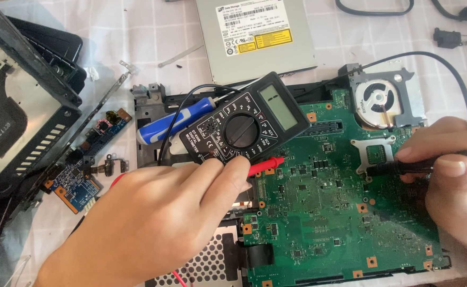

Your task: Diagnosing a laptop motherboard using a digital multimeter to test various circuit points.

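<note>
A left hand [153, 223] pinches a red probe [265, 167] beside a black meter [244, 125]. The right hand [451, 180] grips a black probe [403, 168] over a green circuit board [318, 218].

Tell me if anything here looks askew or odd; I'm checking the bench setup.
The black multimeter lies tilted, propped on the laptop frame and a blue-handled screwdriver rather than flat. The left hand holds a red probe; the right hand a black probe.
</note>
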